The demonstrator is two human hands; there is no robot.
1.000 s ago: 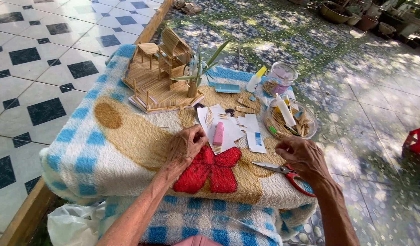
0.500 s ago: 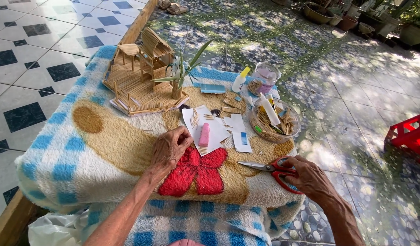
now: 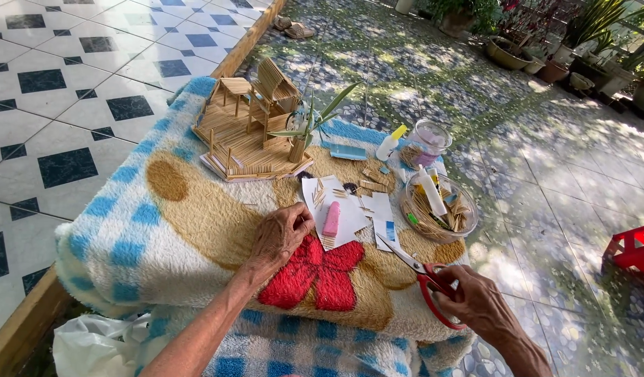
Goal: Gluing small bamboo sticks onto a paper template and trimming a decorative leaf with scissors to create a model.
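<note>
My right hand [image 3: 474,301] grips the red handles of a pair of scissors [image 3: 421,274], lifted a little off the blanket with the blades pointing up-left toward the white paper sheets [image 3: 350,209]. My left hand [image 3: 280,234] rests on the blanket with curled fingers at the left edge of that paper; whether it pinches a stick is unclear. A pink eraser-like block [image 3: 332,219] and several small wooden sticks lie on the paper.
A stick-built model house [image 3: 251,119] with a small green plant stands at the back of the blue, tan and red blanket [image 3: 161,216]. A clear bowl [image 3: 437,207] of sticks and glue tubes, a jar [image 3: 429,139] and a glue bottle [image 3: 390,143] sit right. A red stool [image 3: 633,248] is on the floor.
My right hand took hold of the scissors lying on the blanket and lifted them, blades now angled up toward the paper. My left hand stayed at the paper's edge.
</note>
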